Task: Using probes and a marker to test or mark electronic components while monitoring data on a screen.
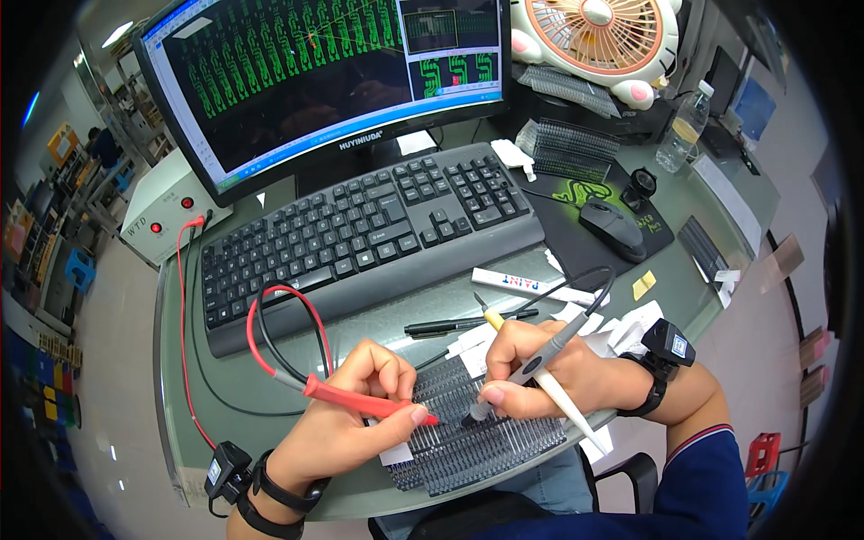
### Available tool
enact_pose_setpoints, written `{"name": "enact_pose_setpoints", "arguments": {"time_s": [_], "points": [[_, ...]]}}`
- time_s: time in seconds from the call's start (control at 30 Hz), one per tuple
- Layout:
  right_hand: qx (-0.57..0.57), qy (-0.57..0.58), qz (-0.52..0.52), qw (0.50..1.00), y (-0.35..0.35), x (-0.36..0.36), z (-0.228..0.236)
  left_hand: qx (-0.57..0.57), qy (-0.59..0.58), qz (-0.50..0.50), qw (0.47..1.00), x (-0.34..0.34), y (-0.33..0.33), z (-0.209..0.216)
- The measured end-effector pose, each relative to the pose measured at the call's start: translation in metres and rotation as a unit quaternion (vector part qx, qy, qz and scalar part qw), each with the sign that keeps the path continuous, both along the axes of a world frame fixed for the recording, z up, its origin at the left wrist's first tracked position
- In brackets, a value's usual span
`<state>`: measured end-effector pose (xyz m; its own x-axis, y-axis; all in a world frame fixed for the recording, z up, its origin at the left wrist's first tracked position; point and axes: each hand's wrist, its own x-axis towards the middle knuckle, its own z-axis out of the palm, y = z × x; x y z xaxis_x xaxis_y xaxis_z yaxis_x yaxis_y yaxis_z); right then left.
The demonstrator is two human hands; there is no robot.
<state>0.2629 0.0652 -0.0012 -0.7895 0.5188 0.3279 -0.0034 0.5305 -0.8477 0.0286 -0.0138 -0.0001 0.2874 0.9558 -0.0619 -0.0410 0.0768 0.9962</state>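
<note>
In my left hand [355, 418] a red test probe [355, 399] is pinched, its tip at the middle of a grey panel of fine circuit strips [490, 454]. My right hand [553, 364] is closed around a grey test probe [551, 349], whose dark tip meets the panel just right of the red one. A slim tool with a cream handle [569, 409], a yellow collar and a dark pointed end also sits between my right fingers, its point facing away from the panel. Whether the probe tips touch metal is too small to tell. The panel lies at the table's near edge.
Beyond my hands lie a black pen [441, 325], a white paint marker [531, 286] and a black keyboard [360, 238]. A monitor [315, 148] shows green circuit traces. To the right are a mouse [612, 229], paper scraps [634, 326] and a bottle [684, 130]. Probe cables [184, 333] run leftward to a white box [166, 211].
</note>
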Motion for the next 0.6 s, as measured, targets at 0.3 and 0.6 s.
{"name": "enact_pose_setpoints", "arguments": {"time_s": [0.3, 0.6], "points": [[-0.044, 0.030, -0.015, 0.998, -0.0040, -0.0008, -0.0007, -0.010, 0.009, -0.001, 1.000, 0.0007, -0.0001, 0.0016], [-0.036, 0.029, -0.015, 0.999, -0.0041, -0.0002, 0.0003, -0.010, 0.016, 0.003, 1.000, 0.0018, -0.0004, 0.0026]]}}
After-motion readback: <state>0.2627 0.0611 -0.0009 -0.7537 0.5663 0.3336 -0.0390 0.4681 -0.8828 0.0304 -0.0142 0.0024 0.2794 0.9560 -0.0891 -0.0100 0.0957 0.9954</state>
